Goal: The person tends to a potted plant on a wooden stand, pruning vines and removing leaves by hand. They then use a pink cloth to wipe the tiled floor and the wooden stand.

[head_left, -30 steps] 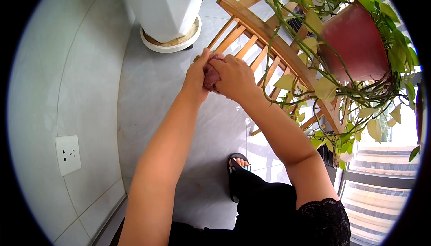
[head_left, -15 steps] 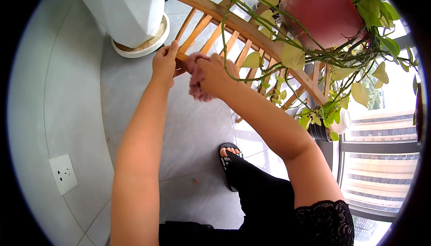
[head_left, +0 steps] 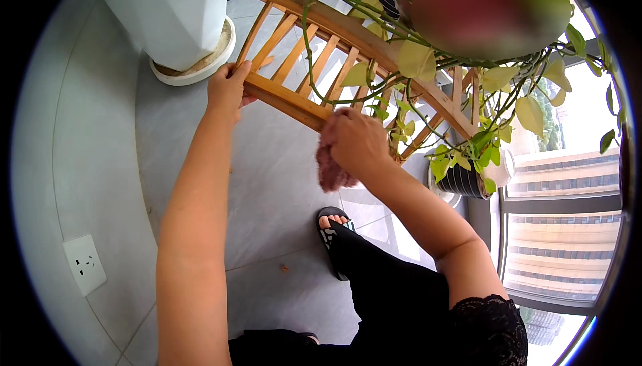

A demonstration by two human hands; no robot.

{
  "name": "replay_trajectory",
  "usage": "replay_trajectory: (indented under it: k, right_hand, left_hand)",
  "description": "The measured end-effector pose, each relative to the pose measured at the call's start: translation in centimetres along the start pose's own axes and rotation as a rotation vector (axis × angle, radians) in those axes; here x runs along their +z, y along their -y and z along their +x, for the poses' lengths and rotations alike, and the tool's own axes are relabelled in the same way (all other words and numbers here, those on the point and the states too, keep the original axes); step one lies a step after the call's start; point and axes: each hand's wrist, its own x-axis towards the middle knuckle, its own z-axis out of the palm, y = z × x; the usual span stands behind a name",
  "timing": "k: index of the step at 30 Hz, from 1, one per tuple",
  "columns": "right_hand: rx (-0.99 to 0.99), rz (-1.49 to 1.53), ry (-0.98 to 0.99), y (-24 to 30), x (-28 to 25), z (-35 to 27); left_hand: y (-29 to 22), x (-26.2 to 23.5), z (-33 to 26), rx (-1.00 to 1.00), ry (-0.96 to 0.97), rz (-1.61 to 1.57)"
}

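Note:
A slatted wooden plant stand (head_left: pixel 284 100) leans across the upper middle, its light brown rails running down to the right. My left hand (head_left: pixel 227 90) is closed around the left end of its lower rail. Farther right along that same rail, my right hand (head_left: pixel 361 140) grips a fuzzy dusky-pink cloth (head_left: pixel 332 165). The cloth is pressed to the rail and its loose part hangs below. Trailing vine stems with pale green leaves (head_left: pixel 416 62) hang in front of the slats, close above my right hand.
A red plant pot (head_left: pixel 461 5), partly blurred, stands at the upper right. At the upper left a tall white planter (head_left: pixel 167 18) rests on a round saucer (head_left: pixel 200 72). A black striped pot (head_left: pixel 464 180) is near the window (head_left: pixel 562 232). A wall socket (head_left: pixel 85 265) is at left.
My right hand has slid the cloth rightward and down along the lower rail, away from my left hand. The left hand still holds the rail's end. The whole view has shifted slightly.

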Motion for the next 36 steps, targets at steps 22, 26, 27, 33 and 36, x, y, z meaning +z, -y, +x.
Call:
replay_trajectory:
  k: [22, 26, 27, 33, 36]
  right_hand:
    - [-0.220, 0.027, -0.279, -1.8, 3.9, -2.0]
    - [-0.148, 0.103, -0.065, 6.1, 3.4, 6.1]
    - [-0.163, 0.014, -0.026, 7.4, 3.3, 7.0]
    - [-0.103, 0.085, 0.054, 3.3, 1.2, 2.3]
    - [0.073, 0.057, -0.055, -3.5, 2.7, -5.0]
  left_hand:
    - [-0.2, 0.1, 0.0, -0.028, 0.026, 0.010]
    - [0.1, 0.5, 0.5, 0.000, 0.035, -0.015]
    - [0.5, -0.3, 1.5, 0.013, 0.042, 0.041]
    - [-0.3, 0.6, 0.4, -0.022, 0.063, -0.017]
    - [-0.4, 0.1, 0.2, -0.031, 0.064, 0.001]
